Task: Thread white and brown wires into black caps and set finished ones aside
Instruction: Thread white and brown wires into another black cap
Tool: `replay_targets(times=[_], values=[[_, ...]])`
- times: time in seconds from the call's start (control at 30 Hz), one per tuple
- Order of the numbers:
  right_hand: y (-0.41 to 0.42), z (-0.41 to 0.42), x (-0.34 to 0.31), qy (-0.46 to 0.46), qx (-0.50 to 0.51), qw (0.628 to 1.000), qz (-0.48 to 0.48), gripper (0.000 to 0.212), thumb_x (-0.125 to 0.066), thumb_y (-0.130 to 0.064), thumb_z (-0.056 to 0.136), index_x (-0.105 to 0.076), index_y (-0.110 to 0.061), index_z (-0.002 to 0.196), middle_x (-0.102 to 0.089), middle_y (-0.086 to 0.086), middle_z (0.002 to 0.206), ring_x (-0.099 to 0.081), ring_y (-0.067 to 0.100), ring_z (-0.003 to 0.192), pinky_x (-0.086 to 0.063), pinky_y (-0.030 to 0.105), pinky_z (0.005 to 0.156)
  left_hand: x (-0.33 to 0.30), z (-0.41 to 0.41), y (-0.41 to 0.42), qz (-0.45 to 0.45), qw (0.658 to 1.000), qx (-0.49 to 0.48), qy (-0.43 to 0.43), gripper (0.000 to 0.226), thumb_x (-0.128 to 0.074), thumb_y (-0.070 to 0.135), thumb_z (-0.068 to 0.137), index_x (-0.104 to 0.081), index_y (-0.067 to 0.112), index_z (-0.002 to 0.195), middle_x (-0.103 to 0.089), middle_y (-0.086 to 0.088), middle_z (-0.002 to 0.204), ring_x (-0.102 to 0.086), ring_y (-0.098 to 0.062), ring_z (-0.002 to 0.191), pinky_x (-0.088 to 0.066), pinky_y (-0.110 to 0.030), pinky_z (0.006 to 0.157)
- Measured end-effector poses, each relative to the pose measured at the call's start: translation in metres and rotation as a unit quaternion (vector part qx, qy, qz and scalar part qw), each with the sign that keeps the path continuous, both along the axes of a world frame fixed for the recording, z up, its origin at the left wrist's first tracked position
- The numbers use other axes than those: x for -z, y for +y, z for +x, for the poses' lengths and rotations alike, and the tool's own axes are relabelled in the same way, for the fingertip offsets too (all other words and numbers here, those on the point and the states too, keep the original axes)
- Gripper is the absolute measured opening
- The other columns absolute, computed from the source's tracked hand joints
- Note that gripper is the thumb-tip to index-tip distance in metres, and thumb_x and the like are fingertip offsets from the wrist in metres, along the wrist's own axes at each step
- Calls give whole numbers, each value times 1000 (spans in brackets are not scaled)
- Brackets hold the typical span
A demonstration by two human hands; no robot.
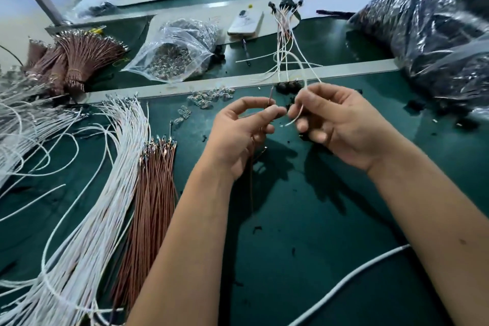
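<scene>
A: White wire [299, 114] — which of your hands is pinching it?

B: My right hand [336, 124] is pinching it between thumb and forefinger. It is arching up over my knuckles and curling back down, so its free tip is pointing left and slightly down, into the gap between my hands.

A: And the brown wire [252, 167]?

B: My left hand [243, 130] is gripping that one. Its top end is sticking up just above my fingertips, and the rest is hanging down past my palm toward the surface [330, 219].

A: Where is the black cap?

B: I am seeing something dark between my two sets of fingertips, but it is too small and too hidden for me to say whether it is the cap or which hand is holding it.

A: So what is the next move hanging on?

B: I am judging it by that narrow gap. Both wire ends are sitting almost together, the white tip lying nearly crosswise and the brown end standing nearly upright. The right hand is nearer the white tip, so I expect it will be doing the feeding while the left is steadying.

A: Where are finished ones going?

B: A bunch of wired caps [284, 24] is lying well beyond my hands, straight ahead. Spare white wires [105, 167] and brown wires [156, 188] are lying to my left, long axes running away from me.
</scene>
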State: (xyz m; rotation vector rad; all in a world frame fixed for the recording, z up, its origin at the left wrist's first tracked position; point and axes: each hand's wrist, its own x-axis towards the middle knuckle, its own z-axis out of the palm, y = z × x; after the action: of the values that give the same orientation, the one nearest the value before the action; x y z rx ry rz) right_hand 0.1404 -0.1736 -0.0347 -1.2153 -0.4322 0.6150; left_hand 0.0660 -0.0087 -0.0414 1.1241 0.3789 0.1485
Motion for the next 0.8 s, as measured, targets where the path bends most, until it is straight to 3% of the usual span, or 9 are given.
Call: replay_targets(times=[0.2,0.37,0.53,0.8], values=[[-1,-1,0,73,43,991,107,14,-68,-6,82,-76,-11,93,-76,5,88,-73,9,72,-54,10,57,-1,-8,-1,32,998,43,-39,26,-78,8,66,-74,10,92,-70,-3,72,-58,-11,59,-38,-18,53],[-2,0,-2,6,62,991,114,10,-72,-12,83,-72,-18,91,-78,3,91,-75,14,77,-44,14,47,0,-6,0,41,998,34,-45,23,-79,6,60,-79,16,82,-72,-7,80,-55,-18,70,-37,-25,63],[-3,2,0,-23,74,989,129,11,-77,-13,82,-72,-18,92,-78,5,91,-67,12,79,-47,19,60,5,-3,3,0,997,42,-63,24,-74,-4,62,-75,12,80,-75,-7,86,-69,-15,75,-54,-19,67],[0,-6,-6,-38,76,984,159,12,-71,-4,86,-72,-10,97,-76,7,85,-71,11,68,-55,14,63,4,-1,3,-76,983,73,-152,31,-65,-15,69,-76,14,72,-75,-4,86,-71,-17,84,-56,-21,80]])
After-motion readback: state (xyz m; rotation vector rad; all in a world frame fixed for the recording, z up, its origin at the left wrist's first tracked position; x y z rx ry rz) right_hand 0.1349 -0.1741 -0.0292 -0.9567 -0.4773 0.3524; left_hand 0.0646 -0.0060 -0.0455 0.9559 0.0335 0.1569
